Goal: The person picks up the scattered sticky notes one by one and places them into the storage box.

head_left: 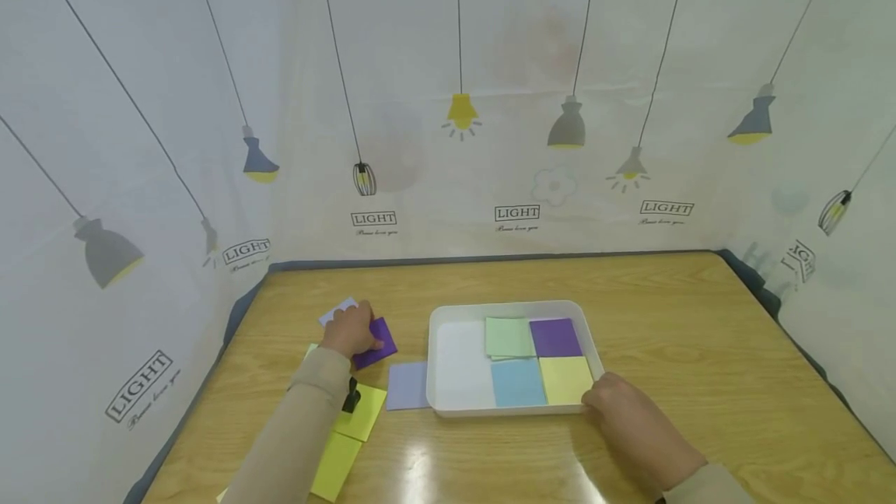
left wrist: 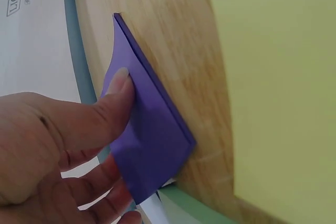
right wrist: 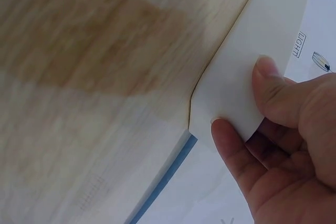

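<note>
Left sleeve [head_left: 294, 418]: nearest the head camera; beige, stretched above yellow paper squares [head_left: 339, 465].
Left hand [head_left: 350, 330]: drawn nearly closed; pinching purple paper squares [head_left: 383, 342] between thumb and fingers.
Purple paper squares: left of tray, well apart from it; layered at the edge, slightly bent in left wrist view; cannot tell if touching wood.
Lavender squares: one [head_left: 341, 309] just beyond left hand; another [head_left: 406, 386] against tray's left side, cannot tell if tucked under.
White tray [head_left: 458, 364]: shallow, on wood-grain table [head_left: 700, 317].
Tray contents: light green squares [head_left: 509, 337] far left of group, violet square [head_left: 556, 337] far right, blue square [head_left: 518, 382] near left, pale yellow square [head_left: 565, 379] near right.
Right hand [head_left: 633, 418]: closed about near right corner of tray, with thumb against its wall.
Backdrop [head_left: 434, 232]: white, printed with hanging lamps and "LIGHT".
</note>
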Available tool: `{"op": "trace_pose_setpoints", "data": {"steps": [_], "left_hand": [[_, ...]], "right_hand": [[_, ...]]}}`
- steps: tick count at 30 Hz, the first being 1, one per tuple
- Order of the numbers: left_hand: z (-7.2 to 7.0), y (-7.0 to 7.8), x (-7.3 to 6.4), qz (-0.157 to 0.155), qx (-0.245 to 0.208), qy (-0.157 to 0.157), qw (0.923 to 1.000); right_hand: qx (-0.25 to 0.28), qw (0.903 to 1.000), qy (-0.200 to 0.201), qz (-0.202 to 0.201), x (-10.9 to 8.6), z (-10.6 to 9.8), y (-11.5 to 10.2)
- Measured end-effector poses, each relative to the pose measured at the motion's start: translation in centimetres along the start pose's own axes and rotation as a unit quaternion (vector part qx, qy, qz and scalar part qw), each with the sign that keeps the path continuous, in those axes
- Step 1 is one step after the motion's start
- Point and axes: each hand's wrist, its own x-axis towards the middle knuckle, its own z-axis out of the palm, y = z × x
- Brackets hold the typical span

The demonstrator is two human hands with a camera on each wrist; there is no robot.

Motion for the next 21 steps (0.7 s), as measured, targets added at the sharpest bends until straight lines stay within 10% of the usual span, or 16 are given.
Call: {"op": "trace_pose_setpoints", "data": {"steps": [21], "left_hand": [[-1.8, 1.1, -0.4, 0.013, -0.049, 0.001, 0.9987]], "right_hand": [[0.005, 0.9999, -0.01, 0.009, 0.0, -0.1, -0.1]]}}
